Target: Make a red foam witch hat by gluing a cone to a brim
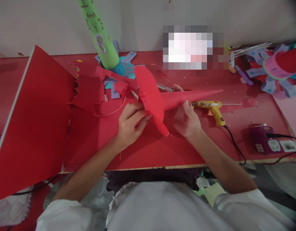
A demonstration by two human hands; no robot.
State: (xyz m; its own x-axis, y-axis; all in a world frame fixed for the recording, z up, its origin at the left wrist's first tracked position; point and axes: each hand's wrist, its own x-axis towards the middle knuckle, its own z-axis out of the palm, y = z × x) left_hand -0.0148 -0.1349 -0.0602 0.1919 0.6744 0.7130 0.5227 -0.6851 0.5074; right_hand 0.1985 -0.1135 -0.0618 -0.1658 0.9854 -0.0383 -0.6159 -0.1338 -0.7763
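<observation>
My left hand is closed, thumb and fingers pinching the lower left edge of a long rounded flap of red paper. The flap stands across the wide end of a red paper cone, whose thin tip points right. Around the cone's middle is my right hand, thumb in front and a fingertip showing behind; its lower fingers are blurred. A yellow glue gun lies just right of that hand. Partly hidden behind the cone is a metal tool, perhaps scissors.
A red board stands tilted at the left. Behind are a green lettered paper tube and cut red paper scraps. At the right are a purple power box with a cable and a pink-banded paper piece.
</observation>
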